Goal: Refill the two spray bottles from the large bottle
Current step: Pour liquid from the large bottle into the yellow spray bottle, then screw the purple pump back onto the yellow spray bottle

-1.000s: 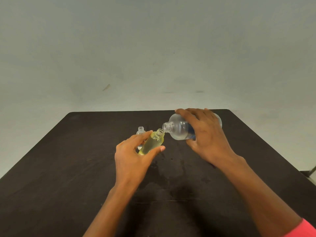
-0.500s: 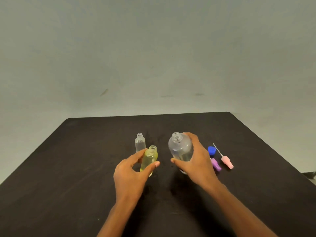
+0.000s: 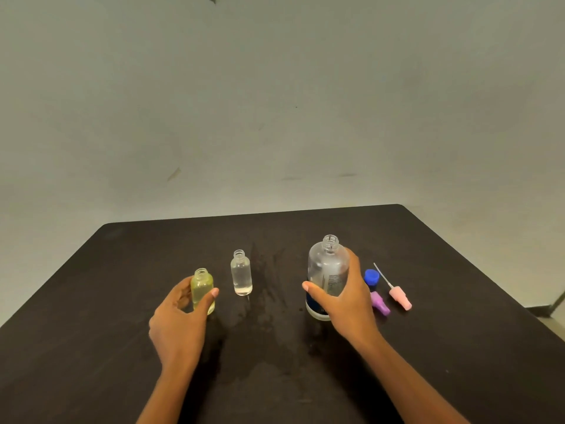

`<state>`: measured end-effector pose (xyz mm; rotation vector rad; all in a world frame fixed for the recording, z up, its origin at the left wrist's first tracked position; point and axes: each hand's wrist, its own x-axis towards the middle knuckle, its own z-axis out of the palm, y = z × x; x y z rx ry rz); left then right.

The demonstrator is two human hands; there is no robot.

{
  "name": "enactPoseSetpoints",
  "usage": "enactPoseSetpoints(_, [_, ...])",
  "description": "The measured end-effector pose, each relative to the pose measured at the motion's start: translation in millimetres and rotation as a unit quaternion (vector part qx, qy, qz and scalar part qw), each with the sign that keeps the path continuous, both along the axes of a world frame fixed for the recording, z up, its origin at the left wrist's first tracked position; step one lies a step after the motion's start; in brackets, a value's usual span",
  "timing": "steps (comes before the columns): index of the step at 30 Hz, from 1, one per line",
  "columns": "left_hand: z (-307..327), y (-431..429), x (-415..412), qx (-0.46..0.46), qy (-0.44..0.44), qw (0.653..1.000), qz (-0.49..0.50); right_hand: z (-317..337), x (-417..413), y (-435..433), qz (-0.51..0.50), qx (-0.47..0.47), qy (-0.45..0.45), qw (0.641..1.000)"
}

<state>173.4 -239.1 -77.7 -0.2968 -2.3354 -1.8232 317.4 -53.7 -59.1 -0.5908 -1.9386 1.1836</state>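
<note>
The large clear plastic bottle (image 3: 327, 272), upright and uncapped on the dark table (image 3: 91, 301), is gripped by the right hand (image 3: 347, 301); the small yellow-tinted bottle (image 3: 202, 289) is held upright by the left hand (image 3: 180, 322).

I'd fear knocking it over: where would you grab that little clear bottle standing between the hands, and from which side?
Take the clear bottle round its straight middle, below the shoulder, coming from the near side. It stands upright, uncapped, holding some liquid, so a level side grip probably avoids spilling; the narrow threaded neck offers little hold.
</note>
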Motion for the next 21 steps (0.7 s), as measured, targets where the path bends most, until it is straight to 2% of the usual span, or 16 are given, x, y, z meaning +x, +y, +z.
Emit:
enactPoseSetpoints(6, [-7.5,-4.1,-3.4,-0.012,-0.006,1.000,0.018,-1.7,1.3,3.6,0.019,-0.004,-0.037,0.999])
enactPoseSetpoints(9, [-7.5,-5.3,-2.9,-0.016,-0.004,1.000,0.017,-3.9,11.7,5.7,0.035,-0.036,-0.053,0.997])
enactPoseSetpoints(11, [-7.5,-6.1,-3.1,-0.015,-0.003,1.000,0.017,-3.8,20.2,6.9,-0.011,-0.041,0.000,0.999])
enactPoseSetpoints(13, [-7.0,-6.4,-2.8,-0.019,-0.005,1.000,0.015,-3.4,27.8,11.7,-0.107,-0.012,0.039,0.993])
enactPoseSetpoints(14, [-7.0,-6.2,-2.4,-0.021,-0.004,1.000,0.013,-4.2,30.7,16.6,-0.158,0.024,0.023,0.987])
enactPoseSetpoints(16, [-6.3,-5.8,-1.0,-0.027,-0.003,1.000,0.011,-9.0,34.3,26.1,-0.223,0.101,-0.064,0.967])
enactPoseSetpoints(19, [-5.2,-7.0,1.4,-0.026,0.000,1.000,0.011,-20.8,36.4,31.4,-0.239,0.133,-0.205,0.940])
enactPoseSetpoints(21, [-5.4,-7.6,2.4,-0.029,0.004,1.000,0.007,-26.9,36.9,31.2,-0.234,0.140,-0.265,0.925])
